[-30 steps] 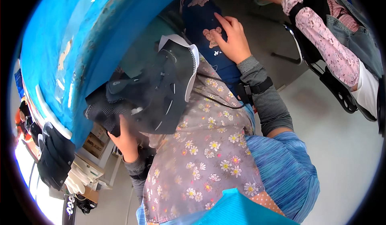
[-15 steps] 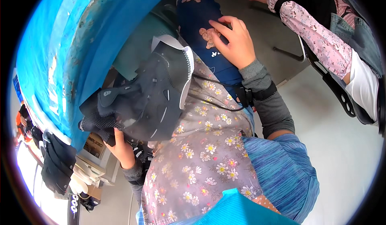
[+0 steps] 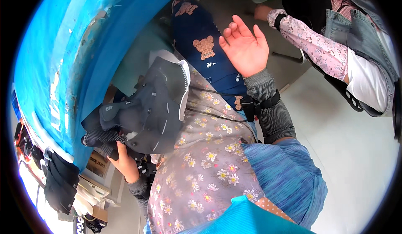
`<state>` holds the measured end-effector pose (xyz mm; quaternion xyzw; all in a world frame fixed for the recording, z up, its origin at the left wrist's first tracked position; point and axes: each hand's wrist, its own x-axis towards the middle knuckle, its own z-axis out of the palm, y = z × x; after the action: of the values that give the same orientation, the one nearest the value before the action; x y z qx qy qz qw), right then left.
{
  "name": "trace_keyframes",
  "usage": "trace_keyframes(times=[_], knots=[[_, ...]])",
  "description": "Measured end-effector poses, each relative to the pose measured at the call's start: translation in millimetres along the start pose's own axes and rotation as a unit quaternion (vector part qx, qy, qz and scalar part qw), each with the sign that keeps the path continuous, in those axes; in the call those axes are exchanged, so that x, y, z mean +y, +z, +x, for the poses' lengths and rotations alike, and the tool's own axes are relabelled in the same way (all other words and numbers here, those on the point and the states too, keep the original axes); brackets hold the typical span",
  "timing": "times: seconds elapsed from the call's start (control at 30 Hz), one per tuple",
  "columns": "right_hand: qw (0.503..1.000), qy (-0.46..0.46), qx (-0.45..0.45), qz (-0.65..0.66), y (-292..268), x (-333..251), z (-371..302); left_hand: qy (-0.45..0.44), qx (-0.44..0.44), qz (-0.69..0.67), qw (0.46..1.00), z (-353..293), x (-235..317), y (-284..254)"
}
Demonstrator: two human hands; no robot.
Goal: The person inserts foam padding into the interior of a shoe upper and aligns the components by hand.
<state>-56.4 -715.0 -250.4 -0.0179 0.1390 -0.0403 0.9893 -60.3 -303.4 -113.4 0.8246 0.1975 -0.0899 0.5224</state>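
Note:
My left hand is closed on the lower left edge of a dark grey sewn fabric piece, its thumb in front and its other fingers mostly hidden. The piece has a mesh part, a small raised tab, short light marks and a white edge with zigzag stitching. It spreads over the left side of my flowered apron. My right hand hovers above my dark blue trouser leg, palm turned up, fingers loosely apart and nothing in them. A black cord runs from that wrist toward the piece.
A worn bright blue curved surface rises close on my left. Past its lower end hangs a dark cloth piece, near a brown box. At the upper right sits another person in a pink flowered sleeve, one hand reaching out.
My right hand has turned from palm down to palm up. The left hand keeps its hold on the fabric piece, which appears slightly farther left.

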Motion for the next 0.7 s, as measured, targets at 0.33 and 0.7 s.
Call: trace_keyframes(times=[0.33, 0.7], knots=[[0.983, -0.060, 0.022, -0.171, 0.9, 3.8, -1.4, -0.001, -0.043, 0.010, 0.999, -1.2, -5.7, 0.6], [0.848, -0.163, 0.127, -0.489, 19.2, 7.3, -6.1, 0.072, -0.054, -0.046, 0.995, 5.7, 5.8, 19.3]])
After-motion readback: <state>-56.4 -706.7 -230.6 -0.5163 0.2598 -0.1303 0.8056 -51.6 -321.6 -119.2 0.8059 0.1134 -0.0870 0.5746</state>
